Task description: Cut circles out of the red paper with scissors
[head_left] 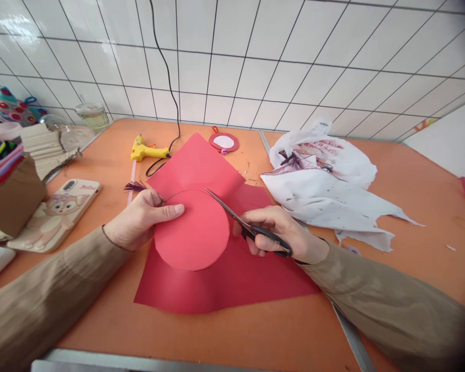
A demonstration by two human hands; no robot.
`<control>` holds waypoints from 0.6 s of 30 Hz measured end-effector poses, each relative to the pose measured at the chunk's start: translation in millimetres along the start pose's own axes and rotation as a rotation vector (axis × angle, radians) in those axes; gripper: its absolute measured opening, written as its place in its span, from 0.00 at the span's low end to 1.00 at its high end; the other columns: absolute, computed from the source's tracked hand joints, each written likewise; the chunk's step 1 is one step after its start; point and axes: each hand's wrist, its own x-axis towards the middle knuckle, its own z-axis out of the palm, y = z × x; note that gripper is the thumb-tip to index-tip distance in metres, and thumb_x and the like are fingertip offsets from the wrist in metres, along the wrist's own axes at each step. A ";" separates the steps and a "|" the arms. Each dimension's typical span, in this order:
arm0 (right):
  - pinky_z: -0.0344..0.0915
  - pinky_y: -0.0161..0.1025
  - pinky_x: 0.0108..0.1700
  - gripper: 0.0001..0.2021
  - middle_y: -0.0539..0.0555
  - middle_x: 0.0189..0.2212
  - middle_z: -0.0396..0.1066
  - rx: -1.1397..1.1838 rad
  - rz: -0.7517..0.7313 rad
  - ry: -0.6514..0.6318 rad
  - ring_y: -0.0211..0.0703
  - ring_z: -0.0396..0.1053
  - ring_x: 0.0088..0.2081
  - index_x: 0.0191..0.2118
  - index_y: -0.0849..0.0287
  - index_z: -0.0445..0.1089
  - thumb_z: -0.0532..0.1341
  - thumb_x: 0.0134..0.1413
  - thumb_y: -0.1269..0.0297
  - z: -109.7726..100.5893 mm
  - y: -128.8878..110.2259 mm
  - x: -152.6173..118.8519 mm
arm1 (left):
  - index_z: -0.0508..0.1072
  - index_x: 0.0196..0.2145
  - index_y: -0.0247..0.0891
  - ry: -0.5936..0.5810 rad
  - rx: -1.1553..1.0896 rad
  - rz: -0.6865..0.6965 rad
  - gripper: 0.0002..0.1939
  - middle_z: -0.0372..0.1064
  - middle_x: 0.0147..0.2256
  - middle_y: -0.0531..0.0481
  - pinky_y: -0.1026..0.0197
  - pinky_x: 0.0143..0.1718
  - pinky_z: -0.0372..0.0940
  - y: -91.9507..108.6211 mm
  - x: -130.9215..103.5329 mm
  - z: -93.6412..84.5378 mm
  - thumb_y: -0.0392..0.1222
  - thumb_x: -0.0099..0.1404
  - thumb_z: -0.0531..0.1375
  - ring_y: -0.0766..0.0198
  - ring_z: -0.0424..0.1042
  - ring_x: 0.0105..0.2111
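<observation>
My left hand (139, 217) pinches a sheet of red paper (196, 168) at its left side, thumb lying on top. Its lower part is a round shape (194, 232) with a cut edge; a thin curved line marks the top of the circle, where it still joins the square upper part. My right hand (279, 232) grips black-handled scissors (251, 230) to the right of the circle. The blades point up and left, over the paper near the curved line. Underneath lies a larger, darker red sheet (217, 294) on the orange table (170, 336).
Farther back are a yellow glue gun (147, 150) with a black cord and a small round red ornament (223, 142). White plastic bags (318, 181) lie to the right. On the left are a phone (62, 209), a cardboard box (15, 196) and a lidded cup (92, 114).
</observation>
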 end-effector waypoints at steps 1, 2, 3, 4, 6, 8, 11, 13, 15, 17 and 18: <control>0.60 0.29 0.20 0.24 0.50 0.18 0.65 -0.001 0.001 0.002 0.33 0.61 0.19 0.33 0.66 0.67 0.61 0.43 0.45 -0.1 0.0 0.1 | 0.77 0.25 0.29 -0.005 -0.001 -0.003 0.05 0.76 0.24 0.43 0.66 0.22 0.69 0.0 0.0 0.2 0.36 0.50 0.66 0.60 0.74 0.22; 0.60 0.29 0.20 0.24 0.50 0.18 0.65 -0.002 0.002 0.002 0.33 0.61 0.19 0.33 0.66 0.67 0.61 0.43 0.45 -0.3 0.0 0.2 | 0.77 0.26 0.29 -0.009 -0.004 -0.005 0.06 0.77 0.25 0.43 0.65 0.22 0.70 0.0 0.0 0.5 0.36 0.50 0.66 0.60 0.74 0.22; 0.60 0.29 0.20 0.24 0.50 0.18 0.65 -0.004 0.002 0.002 0.33 0.61 0.19 0.33 0.66 0.67 0.61 0.43 0.45 -0.4 0.0 0.2 | 0.77 0.26 0.29 -0.014 -0.005 -0.006 0.05 0.77 0.25 0.43 0.66 0.22 0.69 0.0 0.0 0.8 0.35 0.50 0.66 0.60 0.74 0.22; 0.60 0.29 0.20 0.24 0.50 0.18 0.65 -0.006 0.003 0.001 0.33 0.62 0.19 0.33 0.66 0.67 0.61 0.43 0.45 -0.5 -0.1 0.3 | 0.77 0.25 0.29 -0.019 -0.008 -0.005 0.05 0.76 0.24 0.43 0.66 0.22 0.69 0.0 0.0 1.0 0.35 0.50 0.66 0.60 0.74 0.22; 0.60 0.29 0.20 0.24 0.50 0.18 0.65 -0.010 0.002 0.002 0.33 0.62 0.19 0.33 0.66 0.67 0.61 0.43 0.45 -0.5 -0.2 0.2 | 0.77 0.25 0.29 -0.027 -0.016 -0.001 0.04 0.76 0.24 0.44 0.66 0.22 0.69 0.2 -0.1 1.3 0.35 0.51 0.65 0.61 0.74 0.22; 0.60 0.29 0.20 0.25 0.50 0.18 0.65 -0.010 0.002 0.000 0.33 0.62 0.19 0.33 0.66 0.67 0.61 0.43 0.45 -0.4 -0.5 0.1 | 0.77 0.26 0.29 -0.020 -0.018 -0.004 0.05 0.76 0.25 0.44 0.66 0.23 0.70 0.4 -0.1 1.3 0.34 0.51 0.65 0.61 0.74 0.22; 0.60 0.29 0.20 0.25 0.50 0.18 0.65 -0.011 0.005 0.000 0.33 0.61 0.19 0.33 0.66 0.67 0.61 0.43 0.44 -0.2 -0.8 0.1 | 0.77 0.28 0.29 -0.003 -0.015 -0.010 0.06 0.77 0.26 0.43 0.64 0.24 0.70 0.8 0.0 0.8 0.35 0.50 0.66 0.59 0.75 0.24; 0.60 0.29 0.20 0.25 0.50 0.18 0.65 -0.013 0.007 0.001 0.33 0.61 0.19 0.33 0.66 0.66 0.61 0.43 0.44 -0.1 -0.7 0.2 | 0.77 0.27 0.29 0.007 -0.008 -0.012 0.06 0.77 0.26 0.43 0.64 0.24 0.70 0.9 0.1 0.3 0.35 0.49 0.66 0.59 0.74 0.24; 0.60 0.29 0.20 0.25 0.50 0.18 0.65 -0.013 0.009 0.004 0.33 0.61 0.19 0.33 0.66 0.66 0.61 0.42 0.44 -0.1 -0.5 0.1 | 0.77 0.27 0.28 0.009 -0.003 -0.009 0.06 0.76 0.25 0.43 0.65 0.23 0.70 0.8 0.1 -0.1 0.35 0.49 0.66 0.60 0.74 0.23; 0.60 0.29 0.20 0.25 0.50 0.18 0.65 -0.013 0.012 0.002 0.33 0.61 0.19 0.33 0.66 0.66 0.61 0.42 0.45 -0.2 -0.2 -0.1 | 0.77 0.26 0.29 0.006 -0.004 -0.010 0.06 0.77 0.25 0.43 0.65 0.22 0.70 0.6 0.1 -0.2 0.35 0.49 0.66 0.60 0.74 0.22; 0.60 0.29 0.20 0.25 0.50 0.18 0.65 -0.014 0.012 0.002 0.33 0.61 0.18 0.33 0.66 0.66 0.61 0.43 0.45 -0.3 -0.1 -0.2 | 0.77 0.26 0.29 0.006 -0.004 -0.009 0.06 0.77 0.25 0.43 0.65 0.22 0.70 0.5 0.1 -0.1 0.35 0.49 0.66 0.60 0.74 0.22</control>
